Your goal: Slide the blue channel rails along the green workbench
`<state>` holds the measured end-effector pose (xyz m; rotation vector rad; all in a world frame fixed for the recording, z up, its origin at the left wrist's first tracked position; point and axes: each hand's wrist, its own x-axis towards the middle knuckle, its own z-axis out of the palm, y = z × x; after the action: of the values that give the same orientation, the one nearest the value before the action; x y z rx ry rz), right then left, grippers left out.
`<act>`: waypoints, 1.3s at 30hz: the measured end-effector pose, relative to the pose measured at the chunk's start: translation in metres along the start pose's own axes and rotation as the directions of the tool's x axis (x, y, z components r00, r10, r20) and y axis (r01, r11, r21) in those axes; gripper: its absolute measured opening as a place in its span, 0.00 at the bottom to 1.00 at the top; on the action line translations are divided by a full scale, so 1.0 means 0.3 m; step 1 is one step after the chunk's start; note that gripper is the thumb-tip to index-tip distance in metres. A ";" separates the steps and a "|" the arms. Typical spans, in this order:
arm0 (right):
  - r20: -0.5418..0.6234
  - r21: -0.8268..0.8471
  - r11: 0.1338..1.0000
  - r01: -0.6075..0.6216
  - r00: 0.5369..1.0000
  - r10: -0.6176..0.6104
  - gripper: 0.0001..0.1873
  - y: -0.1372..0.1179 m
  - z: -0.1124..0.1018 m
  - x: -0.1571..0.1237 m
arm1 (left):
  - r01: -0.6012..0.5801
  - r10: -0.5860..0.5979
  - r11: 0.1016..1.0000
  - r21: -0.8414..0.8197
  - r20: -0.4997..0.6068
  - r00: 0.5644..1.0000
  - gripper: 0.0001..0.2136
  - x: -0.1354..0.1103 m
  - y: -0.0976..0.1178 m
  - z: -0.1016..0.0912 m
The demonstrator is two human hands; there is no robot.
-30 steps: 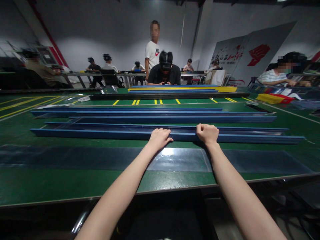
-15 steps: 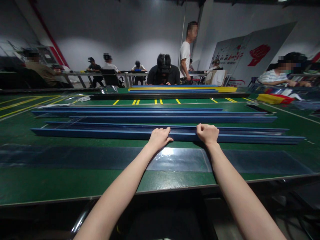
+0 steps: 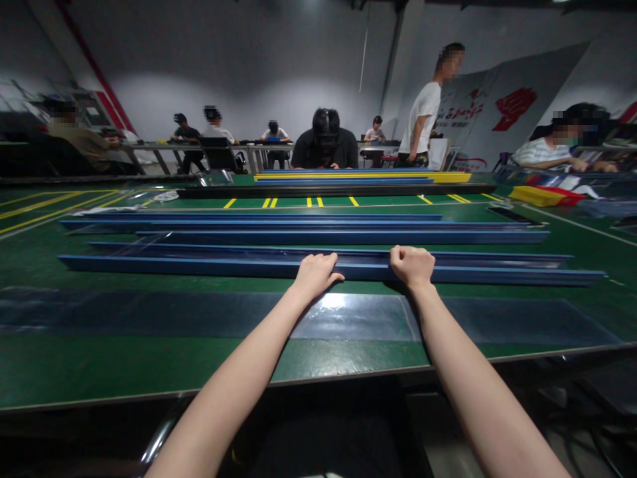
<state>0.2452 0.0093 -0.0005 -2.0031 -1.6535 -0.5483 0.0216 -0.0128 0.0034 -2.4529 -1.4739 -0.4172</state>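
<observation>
A long blue channel strip [image 3: 199, 265] lies across the green table in front of me. My left hand [image 3: 316, 273] is closed over its near wall, thumb on the front face and fingers curled over the top edge. Farther right along the same wall, my right hand [image 3: 413, 265] is also closed around it, with its fingertips hidden inside the channel. Clear plastic film shows inside the strip at its left part. Under my forearms, a long flat transparent plastic sheet [image 3: 199, 315] lies between the strip and the table's near edge.
More blue channel strips [image 3: 298, 228] lie parallel behind. Beyond them are a black strip [image 3: 338, 192], yellow strips [image 3: 448, 178], a dark flat object [image 3: 512, 216] and a yellow tray [image 3: 535, 195]. A person in black [image 3: 324, 143] sits opposite; another in white [image 3: 422, 119] stands behind.
Both my hands keep nearly the same place and grip on the blue strip. In the background, the standing person in white has moved to the right.
</observation>
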 end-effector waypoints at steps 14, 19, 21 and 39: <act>0.006 0.002 1.000 -0.003 1.000 0.003 0.23 0.001 -0.001 0.001 | -0.026 0.018 0.996 -0.087 -0.089 0.996 0.14 -0.001 -0.007 0.010; -0.008 0.006 1.000 0.004 1.000 -0.004 0.22 0.002 0.002 0.000 | -0.013 0.009 0.998 -0.054 -0.082 0.997 0.15 -0.001 -0.004 0.011; -0.017 0.008 1.000 0.007 1.000 -0.007 0.22 0.003 0.004 0.000 | -0.005 0.002 0.999 -0.039 -0.078 0.997 0.15 -0.002 -0.001 0.012; -0.128 0.040 0.981 0.189 0.975 -0.182 0.22 -0.004 0.012 -0.010 | 0.011 -0.015 0.998 -0.065 -0.051 0.999 0.15 0.002 0.002 0.001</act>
<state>0.2434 0.0092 -0.0049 -1.7517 -1.7699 -0.6750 0.0223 -0.0125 0.0032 -2.4637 -1.4782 -0.5353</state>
